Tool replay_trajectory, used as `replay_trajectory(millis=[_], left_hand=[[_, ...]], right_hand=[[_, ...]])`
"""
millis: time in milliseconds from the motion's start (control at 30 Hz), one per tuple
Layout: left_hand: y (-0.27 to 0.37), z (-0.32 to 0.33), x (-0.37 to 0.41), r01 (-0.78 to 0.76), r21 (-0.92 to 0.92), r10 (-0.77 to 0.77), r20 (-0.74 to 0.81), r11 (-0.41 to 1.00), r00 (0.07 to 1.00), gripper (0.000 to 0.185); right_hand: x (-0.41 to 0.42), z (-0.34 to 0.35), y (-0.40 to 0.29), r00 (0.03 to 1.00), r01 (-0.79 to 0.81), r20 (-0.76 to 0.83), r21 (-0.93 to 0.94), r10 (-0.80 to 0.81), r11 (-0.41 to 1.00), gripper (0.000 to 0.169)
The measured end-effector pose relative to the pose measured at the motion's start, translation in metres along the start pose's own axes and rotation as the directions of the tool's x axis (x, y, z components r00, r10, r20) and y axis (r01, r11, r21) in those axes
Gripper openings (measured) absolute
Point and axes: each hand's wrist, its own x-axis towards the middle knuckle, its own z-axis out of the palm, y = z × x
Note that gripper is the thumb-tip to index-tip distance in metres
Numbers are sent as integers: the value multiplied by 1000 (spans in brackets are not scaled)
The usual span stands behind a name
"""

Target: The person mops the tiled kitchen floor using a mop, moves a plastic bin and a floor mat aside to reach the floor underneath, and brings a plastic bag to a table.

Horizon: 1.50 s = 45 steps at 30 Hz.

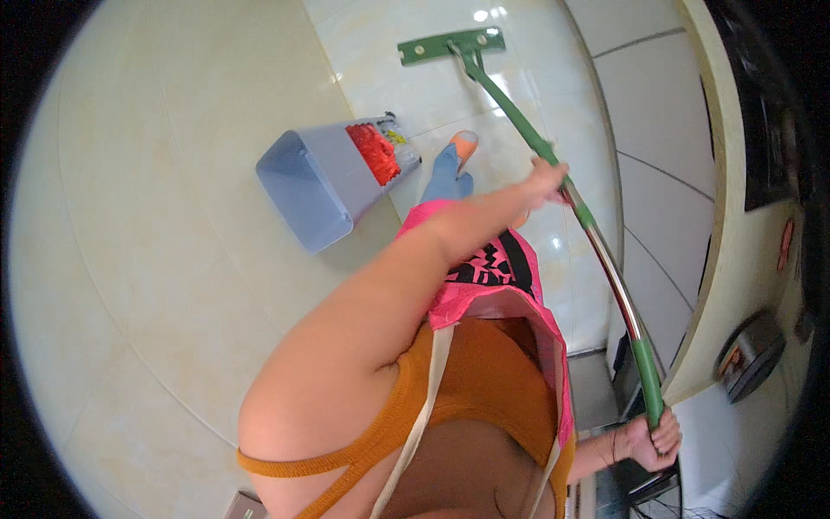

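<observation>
A long mop handle, green plastic with chrome metal sections, runs down the right half of the view. It joins a flat green mop head [450, 49] on the glossy tiled floor at the top. My left hand [550, 180] is closed around the middle of the mop handle [611, 276], my arm crossing in front of my body. At the handle's end, low on the right, my right hand [655, 441] grips the green end grip. Left of my feet stands a grey-blue plastic bin [331, 156], its top uncovered, with a red patch on its side.
My foot in an orange slipper [465, 144] is between bin and mop. A cream tiled wall [194, 214] rises on the left. Along the right run white tiled surfaces [661, 117] and a cream edge [723, 194]. A round dark object [751, 355] lies beyond it.
</observation>
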Motion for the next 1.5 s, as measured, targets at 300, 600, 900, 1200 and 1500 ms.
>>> replay_trajectory(millis=[300,600,900,1200,1500], left_hand=[[174,-166,9,-160,197,206,-241,967,949,42],[101,-82,-15,-92,115,113,-192,989,975,48],[-55,108,-73,132,183,-185,318,974,930,49],[-74,99,-49,95,-164,-77,116,982,990,27],[178,-114,-5,-378,-483,341,-165,790,925,10]], right_hand=[[14,145,180,915,-236,315,-94,254,967,28],[65,139,78,751,-165,588,-273,300,948,28],[32,54,-137,827,96,550,-342,116,935,33],[26,0,-116,766,95,643,-116,2,989,28],[51,185,120,379,-38,922,-68,77,997,30]])
